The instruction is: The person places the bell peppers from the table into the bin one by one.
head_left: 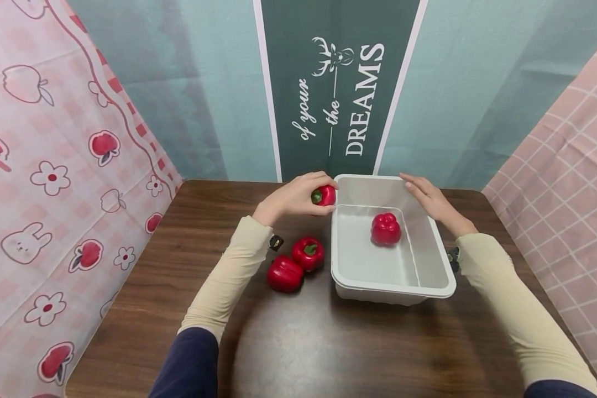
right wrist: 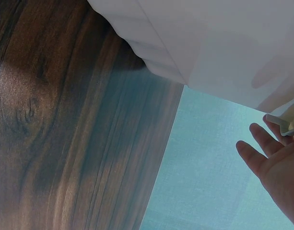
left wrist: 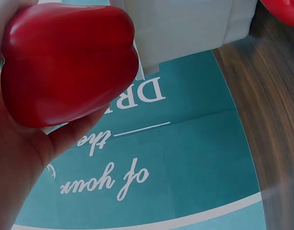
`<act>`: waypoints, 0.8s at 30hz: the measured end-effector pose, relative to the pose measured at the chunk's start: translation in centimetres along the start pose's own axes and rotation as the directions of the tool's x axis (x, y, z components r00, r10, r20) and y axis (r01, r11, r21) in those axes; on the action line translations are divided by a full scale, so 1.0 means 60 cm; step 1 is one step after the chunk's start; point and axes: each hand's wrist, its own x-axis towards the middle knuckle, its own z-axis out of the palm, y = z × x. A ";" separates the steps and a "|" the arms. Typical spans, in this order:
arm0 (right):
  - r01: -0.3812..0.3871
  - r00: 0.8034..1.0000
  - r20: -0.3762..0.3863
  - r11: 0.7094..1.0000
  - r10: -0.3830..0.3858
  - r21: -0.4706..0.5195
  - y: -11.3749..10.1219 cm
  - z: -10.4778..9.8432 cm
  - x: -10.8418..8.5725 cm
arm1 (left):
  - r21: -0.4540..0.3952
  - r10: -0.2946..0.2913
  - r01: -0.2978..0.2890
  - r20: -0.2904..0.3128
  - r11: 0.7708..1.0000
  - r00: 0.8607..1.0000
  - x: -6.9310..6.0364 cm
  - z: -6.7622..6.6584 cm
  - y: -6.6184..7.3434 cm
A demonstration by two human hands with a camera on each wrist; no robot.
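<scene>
In the upper middle of the frame, the left hand [head_left: 294, 195] is holding a red bell pepper [head_left: 328, 194], its grip spreading just as wide as the pepper, with the fingers passing over the far side and the thumb lying along the near side. The pepper's green stem [head_left: 317, 197] is facing back toward the palm, so the digits are bearing on the smooth flanks, presumably because those give the surer hold. The pepper is sitting just beside the upper left corner of a white container [head_left: 393, 291]; whether it is touching the rim, I cannot tell. Right of centre, the right hand [head_left: 429, 200] is resting on the container's upper right edge, its fingers extending loosely and grasping no pepper, probably to steady the light-looking walls. Inside, one pepper [head_left: 385, 230] is lying on the floor with its lobed end showing, the high walls likely serving to stop it rolling away. Left of the container, two more peppers [head_left: 285, 273] are leaning together on the brown desk [head_left: 298, 348], one showing its stem upward, the other lying on its side, both apparently within easy reach of the left hand.
</scene>
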 end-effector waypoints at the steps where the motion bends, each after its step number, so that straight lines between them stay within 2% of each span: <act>1: 0.001 1.000 -0.001 1.000 -0.001 -0.001 0.000 0.000 0.000 | 0.004 0.002 -0.002 0.002 1.000 1.000 0.001 0.000 0.000; 11: 0.015 1.000 -0.006 1.000 -0.015 -0.002 0.003 0.000 0.002 | 0.015 0.025 -0.026 0.016 1.000 1.000 0.008 0.003 0.006; 24: 0.028 1.000 -0.008 1.000 -0.028 0.005 0.004 0.000 0.001 | 0.012 0.022 -0.022 0.025 1.000 0.999 0.014 0.003 0.012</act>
